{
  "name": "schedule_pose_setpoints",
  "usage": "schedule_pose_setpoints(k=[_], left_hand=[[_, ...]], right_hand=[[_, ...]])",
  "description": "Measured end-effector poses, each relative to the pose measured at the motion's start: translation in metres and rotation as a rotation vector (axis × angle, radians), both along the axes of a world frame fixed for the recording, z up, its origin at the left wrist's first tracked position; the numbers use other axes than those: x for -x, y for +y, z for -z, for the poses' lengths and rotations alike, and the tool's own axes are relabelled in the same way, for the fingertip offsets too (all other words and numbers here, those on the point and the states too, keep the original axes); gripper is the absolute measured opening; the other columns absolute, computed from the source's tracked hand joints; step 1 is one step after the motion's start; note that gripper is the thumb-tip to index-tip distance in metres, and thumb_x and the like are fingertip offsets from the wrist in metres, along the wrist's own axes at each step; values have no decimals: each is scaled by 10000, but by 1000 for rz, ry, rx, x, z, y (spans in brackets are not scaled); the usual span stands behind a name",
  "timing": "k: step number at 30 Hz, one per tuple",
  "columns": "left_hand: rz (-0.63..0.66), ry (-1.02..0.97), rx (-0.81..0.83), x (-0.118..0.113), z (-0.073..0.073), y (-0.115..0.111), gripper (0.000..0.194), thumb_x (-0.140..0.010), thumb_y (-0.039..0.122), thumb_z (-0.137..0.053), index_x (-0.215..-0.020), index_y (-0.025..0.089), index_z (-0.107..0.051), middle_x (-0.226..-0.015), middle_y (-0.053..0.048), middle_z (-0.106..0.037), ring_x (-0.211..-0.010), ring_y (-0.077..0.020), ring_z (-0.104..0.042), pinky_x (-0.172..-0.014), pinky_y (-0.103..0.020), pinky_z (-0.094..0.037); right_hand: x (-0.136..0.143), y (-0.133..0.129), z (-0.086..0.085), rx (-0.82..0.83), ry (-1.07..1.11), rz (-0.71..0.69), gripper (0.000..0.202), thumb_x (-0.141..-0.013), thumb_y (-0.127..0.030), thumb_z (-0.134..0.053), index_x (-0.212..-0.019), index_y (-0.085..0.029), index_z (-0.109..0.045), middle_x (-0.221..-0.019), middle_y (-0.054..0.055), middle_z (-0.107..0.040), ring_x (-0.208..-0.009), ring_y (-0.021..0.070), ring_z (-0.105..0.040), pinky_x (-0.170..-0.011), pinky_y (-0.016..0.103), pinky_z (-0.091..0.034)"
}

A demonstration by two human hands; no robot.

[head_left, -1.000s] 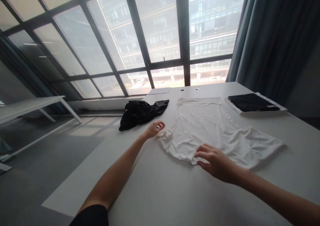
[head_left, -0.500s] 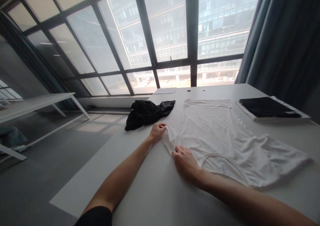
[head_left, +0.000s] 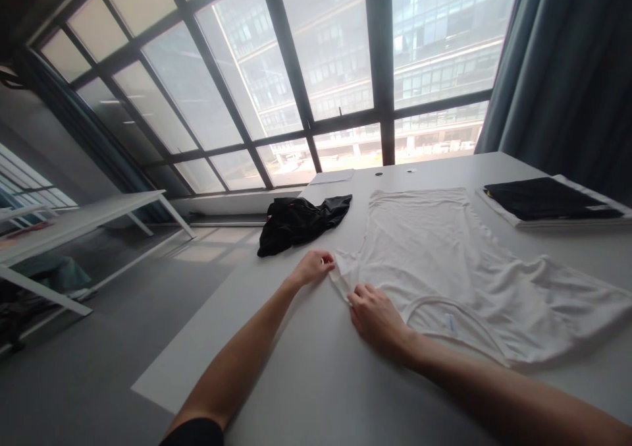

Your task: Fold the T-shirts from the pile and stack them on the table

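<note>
A white T-shirt [head_left: 424, 235] lies spread on the white table [head_left: 286, 367], its neckline with a small label toward me and its hem toward the window. My left hand [head_left: 312, 267] pinches the outer corner of the left sleeve, thumb and forefinger together. Closer to me, my right hand [head_left: 376, 314] has its fingers curled on the same sleeve's near edge, by the shoulder. Wrinkles run across the right side of the shirt, and its other sleeve stretches to the right.
A crumpled black garment [head_left: 301, 221] lies at the table's left edge. Folded black cloth [head_left: 548, 199] rests on white cloth at the right. Another white table [head_left: 99, 215] stands across the floor at the left. Windows and a dark curtain [head_left: 533, 77] are behind.
The view has turned slightly left. The sleeve part between my hands looks narrower and flatter, and my left hand's thumb and forefinger now form a visible loop.
</note>
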State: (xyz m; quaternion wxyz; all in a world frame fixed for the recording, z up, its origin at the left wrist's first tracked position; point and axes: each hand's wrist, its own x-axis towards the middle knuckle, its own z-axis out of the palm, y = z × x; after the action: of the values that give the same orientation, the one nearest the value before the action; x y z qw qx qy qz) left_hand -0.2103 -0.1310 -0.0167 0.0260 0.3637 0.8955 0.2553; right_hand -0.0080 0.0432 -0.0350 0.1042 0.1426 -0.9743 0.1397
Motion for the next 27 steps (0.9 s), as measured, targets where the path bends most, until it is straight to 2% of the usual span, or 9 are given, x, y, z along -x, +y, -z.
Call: schedule_pose_setpoints(k=[2, 6, 10, 14, 17, 19, 22, 25, 27], left_hand=[[7, 1, -12, 0, -2, -8, 224, -820, 386, -687, -797, 166, -725, -758, -23, -674, -707, -164, -571, -697, -268, -446], [95, -135, -136, 2, -6, -37, 335, -863, 493, -672, -918, 163, -690, -943, -48, -674, -733, -141, -536, -679, -246, -450], [182, -166, -226, -1, 3, -50, 372, -867, 528, -690, -914, 160, -662, -1172, -95, -622, -784, -129, -524, -653, -224, -423], [136, -89, -245, -3, 17, -41, 345, -864, 499, -700, -837, 164, -619, -915, -35, -647, -709, -124, -498, -630, -227, -394], [87, -7, -239, -4, 18, -36, 249, -855, 412, -695, -887, 173, -630, -809, 10, -621, -640, -112, -454, -624, -231, -398], [97, 24, -225, -5, 16, -37, 212, -864, 336, -653, -1008, 182, -662, -858, 3, -653, -658, -119, -477, -653, -239, -421], [113, 51, -170, -8, 12, -39, 305, -856, 278, -615, -1138, 196, -696, -924, -19, -700, -720, -144, -534, -719, -262, -450], [58, 36, -125, -12, 14, -37, 282, -848, 334, -649, -1069, 184, -742, -897, -37, -710, -746, -167, -563, -747, -285, -463], [15, 23, -125, -14, 16, -34, 225, -840, 352, -668, -951, 181, -762, -874, -44, -700, -749, -174, -571, -754, -293, -469]], right_hand=[[0, 0, 1, 7, 7, 3, 182, -947, -185, -514, -1019, -172, -681, -1057, 120, -686, -994, 259, -595, -851, 342, -454], [0, 0, 2, 34, 22, 10, 174, -951, -198, -520, -1007, -173, -683, -1060, 124, -691, -990, 263, -600, -847, 342, -455], [1, -2, 2, 50, 17, 23, 167, -940, -194, -532, -1004, -170, -685, -1070, 126, -694, -991, 261, -605, -849, 339, -456], [0, -2, 0, 68, 5, 23, 164, -940, -189, -530, -994, -180, -685, -1067, 109, -694, -999, 245, -607, -860, 323, -455], [7, 2, -5, 107, 7, 43, 177, -957, -197, -518, -996, -195, -691, -1081, 97, -693, -1029, 226, -604, -887, 299, -448], [23, 7, -11, 121, 14, 65, 209, -969, -188, -498, -1013, -197, -702, -1095, 97, -694, -1054, 219, -600, -909, 291, -442], [66, 17, -21, 118, 9, 120, 270, -981, -160, -464, -1061, -180, -721, -1126, 118, -701, -1097, 222, -598, -929, 294, -437], [119, 23, -28, 141, -92, 175, 290, -998, -181, -463, -1074, -155, -742, -1183, 152, -704, -1145, 232, -603, -954, 301, -424], [150, 23, -30, 158, -203, 187, 266, -994, -254, -522, -1018, -151, -766, -1119, 154, -734, -1069, 236, -646, -900, 297, -446]])
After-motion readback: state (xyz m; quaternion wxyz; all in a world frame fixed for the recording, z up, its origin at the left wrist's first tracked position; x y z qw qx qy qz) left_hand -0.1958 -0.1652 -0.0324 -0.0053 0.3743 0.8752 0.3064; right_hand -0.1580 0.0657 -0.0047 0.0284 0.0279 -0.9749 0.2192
